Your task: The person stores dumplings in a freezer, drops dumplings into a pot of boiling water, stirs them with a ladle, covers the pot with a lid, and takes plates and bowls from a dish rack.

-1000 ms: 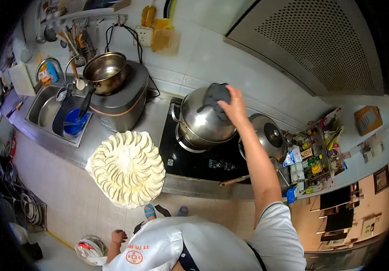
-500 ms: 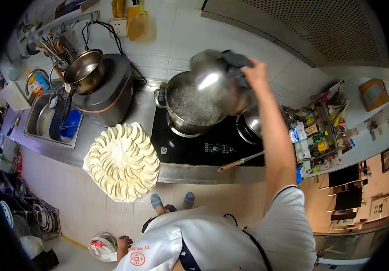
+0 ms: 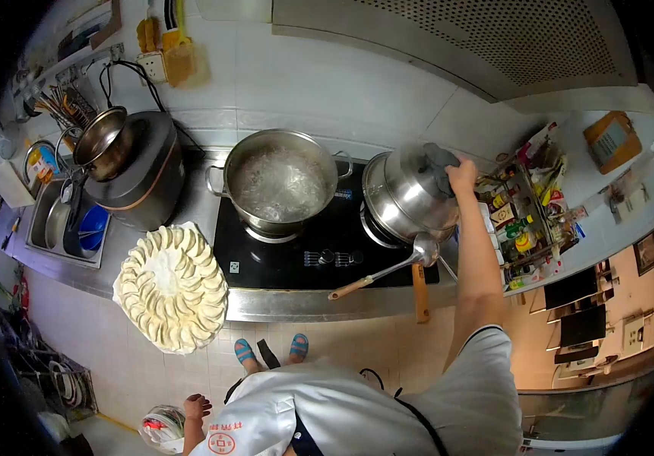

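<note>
My right hand [image 3: 462, 176] is closed on the dark handle of a steel lid [image 3: 410, 182], which rests over the pan on the right burner. A steel pot [image 3: 266, 219] of bubbling water stands uncovered on the left burner. My left hand [image 3: 197, 406] hangs low at the bottom left with its fingers curled loosely, near a bin; whether it holds anything is unclear. Rings of dumplings [image 3: 182, 292] lie on a round floured tray at the counter's front edge. A ladle [image 3: 425, 247] with a wooden handle leans across the front of the right burner.
On the left are a grey rice cooker [image 3: 140, 190], a small pan [image 3: 102, 144] on it and a sink [image 3: 57, 220] with a blue bowl. Bottles and packets fill a rack [image 3: 532, 220] at right. A range hood [image 3: 448, 38] hangs above; a bin [image 3: 161, 432] stands below.
The lid has moved right, from above the boiling pot onto the pan on the right burner, with my right hand still on its handle. The view has shifted a little.
</note>
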The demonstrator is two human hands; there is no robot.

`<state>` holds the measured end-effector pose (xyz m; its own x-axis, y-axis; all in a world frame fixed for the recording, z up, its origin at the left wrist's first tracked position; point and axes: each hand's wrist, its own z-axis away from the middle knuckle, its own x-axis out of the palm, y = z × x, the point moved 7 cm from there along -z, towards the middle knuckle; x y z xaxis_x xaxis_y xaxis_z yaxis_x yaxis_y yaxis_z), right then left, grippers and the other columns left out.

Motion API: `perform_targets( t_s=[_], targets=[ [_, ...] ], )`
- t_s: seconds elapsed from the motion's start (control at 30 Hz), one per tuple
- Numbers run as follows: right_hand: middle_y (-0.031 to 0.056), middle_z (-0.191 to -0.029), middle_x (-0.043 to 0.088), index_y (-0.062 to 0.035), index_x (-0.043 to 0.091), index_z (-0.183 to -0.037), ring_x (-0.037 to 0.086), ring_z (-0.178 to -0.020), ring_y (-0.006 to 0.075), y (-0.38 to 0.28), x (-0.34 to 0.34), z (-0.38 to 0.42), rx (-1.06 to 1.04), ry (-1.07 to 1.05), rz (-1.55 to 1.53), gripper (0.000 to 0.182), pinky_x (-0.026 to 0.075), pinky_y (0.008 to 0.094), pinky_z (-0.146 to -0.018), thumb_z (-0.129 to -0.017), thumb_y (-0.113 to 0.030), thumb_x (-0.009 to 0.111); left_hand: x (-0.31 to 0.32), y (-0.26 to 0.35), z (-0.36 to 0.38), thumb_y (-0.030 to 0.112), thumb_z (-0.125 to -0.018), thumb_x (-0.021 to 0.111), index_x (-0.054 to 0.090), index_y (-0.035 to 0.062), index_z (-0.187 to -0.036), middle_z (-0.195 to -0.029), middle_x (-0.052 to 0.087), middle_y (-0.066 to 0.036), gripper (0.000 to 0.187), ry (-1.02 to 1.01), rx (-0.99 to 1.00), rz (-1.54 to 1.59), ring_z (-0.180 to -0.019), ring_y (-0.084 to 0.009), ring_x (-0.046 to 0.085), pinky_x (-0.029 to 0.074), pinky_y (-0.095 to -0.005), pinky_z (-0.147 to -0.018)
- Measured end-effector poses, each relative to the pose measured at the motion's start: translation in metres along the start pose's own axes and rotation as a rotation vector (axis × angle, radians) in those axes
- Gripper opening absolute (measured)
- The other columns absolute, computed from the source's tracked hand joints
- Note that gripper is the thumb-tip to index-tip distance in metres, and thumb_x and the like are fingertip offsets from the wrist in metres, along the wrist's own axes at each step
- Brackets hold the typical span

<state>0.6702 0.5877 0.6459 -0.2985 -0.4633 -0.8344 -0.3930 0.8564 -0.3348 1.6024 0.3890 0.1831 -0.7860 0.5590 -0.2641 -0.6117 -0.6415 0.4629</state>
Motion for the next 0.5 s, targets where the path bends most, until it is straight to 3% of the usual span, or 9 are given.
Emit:
perform_targets(
  t_s=[0.3,0.43,0.47,0.5],
  targets=[
    [0.0262,-0.097,0.067,-0.0024,0.067,-0.111,0.064,-0.097,0.0393,0.034,0.044,-0.005,0.056,0.021,-0.043,0.051,0.05,0.0414,-0.087,-0.063,-0.017,0.078,0.004,-0.046,0.0,0.02,-0.089,0.056,0.053,0.0038,-0.117,-0.086,0.067,-0.013,0.033,0.003,-0.041,0.04,-0.07,-0.0249,0.068,0.052,-0.0375,-0.054],
    [0.0247,-0.108,0.065,0.001,0.062,-0.119,0.065,-0.1,0.0365,0.016,0.018,-0.006,-0.021,0.008,-0.146,0.051,0.051,0.0397,-0.083,-0.072,-0.013,0.076,-0.002,-0.092,-0.015,0.023,-0.089,0.054,0.054,0.0049,-0.116,-0.087,0.067,-0.012,0.033,-0.024,-0.074,0.115,-0.071,-0.0244,0.068,0.052,-0.0375,-0.056],
    [0.0253,-0.106,0.066,-0.0006,0.063,-0.117,0.065,-0.098,0.0368,0.016,0.006,-0.008,-0.003,0.101,-0.114,0.048,0.05,0.0397,-0.082,-0.073,-0.014,0.076,0.001,-0.029,0.032,0.023,-0.088,0.054,0.053,0.0049,-0.118,-0.09,0.067,-0.013,0.035,-0.035,0.091,-0.138,-0.072,-0.0246,0.068,0.052,-0.0369,-0.056],
    [0.0258,-0.105,0.066,-0.0022,0.064,-0.116,0.065,-0.096,0.0371,0.01,-0.009,-0.008,0.014,0.202,-0.08,0.045,0.049,0.0398,-0.081,-0.075,-0.015,0.075,-0.006,-0.048,0.019,0.021,-0.088,0.055,0.053,0.0034,-0.119,-0.091,0.068,-0.013,0.036,-0.082,0.019,0.069,-0.073,-0.0241,0.068,0.052,-0.0371,-0.057]
  ],
)
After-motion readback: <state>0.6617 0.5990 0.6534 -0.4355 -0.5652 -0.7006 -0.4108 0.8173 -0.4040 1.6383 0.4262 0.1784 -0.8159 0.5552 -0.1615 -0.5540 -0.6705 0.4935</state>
